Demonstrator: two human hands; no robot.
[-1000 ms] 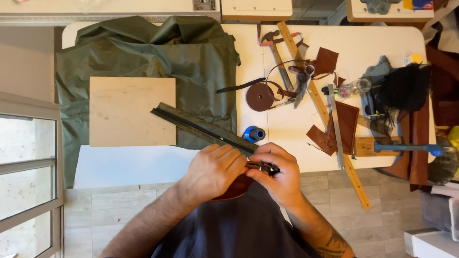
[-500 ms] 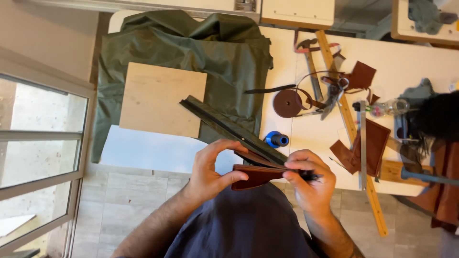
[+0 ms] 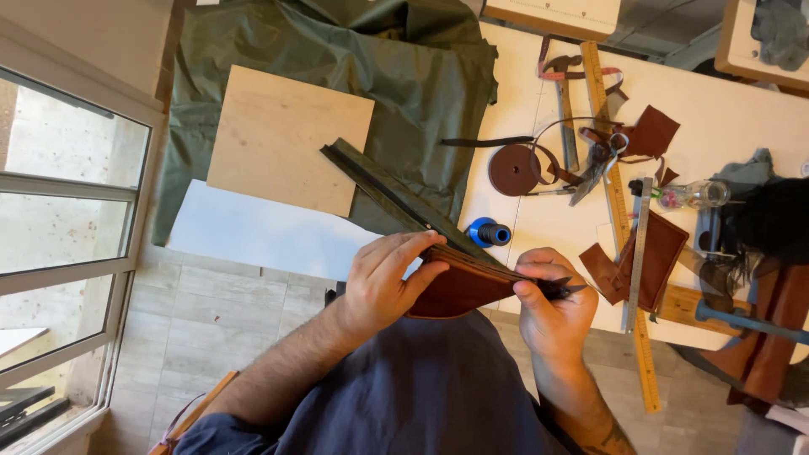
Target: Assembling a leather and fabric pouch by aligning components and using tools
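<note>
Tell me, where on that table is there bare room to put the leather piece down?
The wooden board on the green cloth is bare, and so is the white tabletop just below it. A bare strip runs between the cloth and the leather roll. The right side is crowded: rulers, hammer, scraps.

Soft, even daylight enters through the window (image 3: 67, 227) past the counter's left edge, leaving the white counter (image 3: 742, 109) bright without glare, shadows faint, focus sharp throughout, and straight lines bowing slightly near the frame's edges.
</note>
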